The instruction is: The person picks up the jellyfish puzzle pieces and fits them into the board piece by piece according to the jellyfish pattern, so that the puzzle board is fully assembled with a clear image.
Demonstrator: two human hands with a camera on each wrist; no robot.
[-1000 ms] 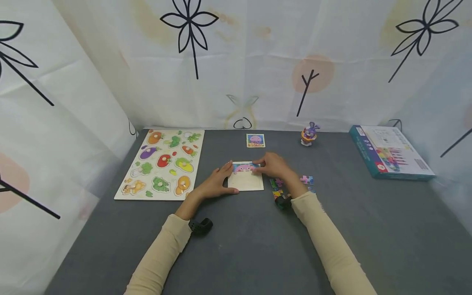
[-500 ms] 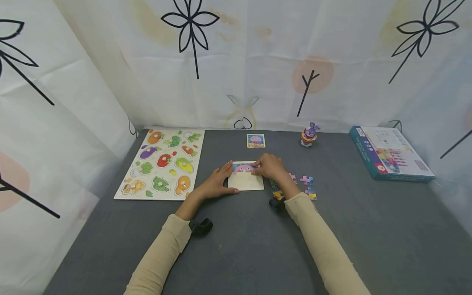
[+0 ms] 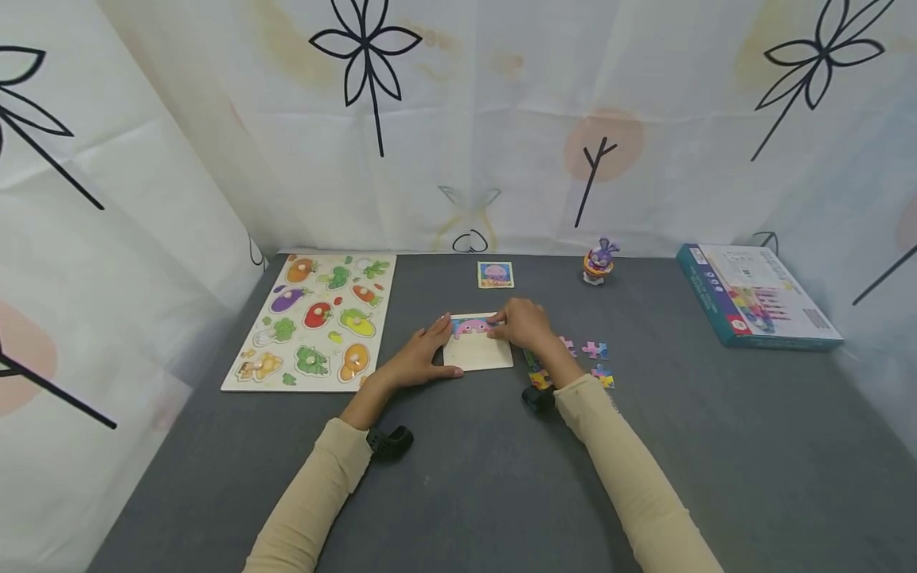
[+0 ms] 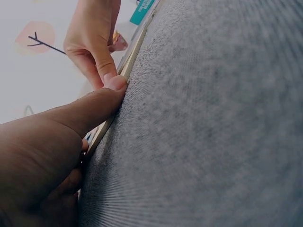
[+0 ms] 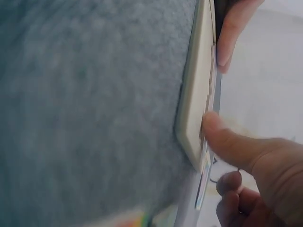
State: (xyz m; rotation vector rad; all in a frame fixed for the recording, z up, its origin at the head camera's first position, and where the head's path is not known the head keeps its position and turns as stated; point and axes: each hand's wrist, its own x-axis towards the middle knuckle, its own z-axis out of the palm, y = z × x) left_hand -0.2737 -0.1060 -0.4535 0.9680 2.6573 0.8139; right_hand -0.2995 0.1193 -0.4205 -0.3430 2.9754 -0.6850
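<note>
A small square puzzle board (image 3: 478, 356) lies at the table's middle, its lower part bare wood. Across its top runs a row of pink and blue puzzle pieces (image 3: 470, 327). My left hand (image 3: 417, 360) holds the board's left side, fingers at the upper left and thumb along the near edge. With thumb and index finger, my right hand (image 3: 526, 323) works a puzzle piece at the board's upper right; that piece is mostly hidden. The right wrist view has the right thumb (image 5: 229, 142) pressed to the board's surface, other fingers curled.
Loose puzzle pieces (image 3: 595, 350) lie right of the board, partly behind the right forearm. A small picture card (image 3: 495, 274) and a purple rabbit figure (image 3: 598, 261) are at the back. A vegetable puzzle (image 3: 318, 338) lies left, a teal-edged box (image 3: 762, 298) right.
My right hand has shifted slightly left and down at the board's upper right, its forearm moving left and uncovering more loose pieces. My left hand stays put.
</note>
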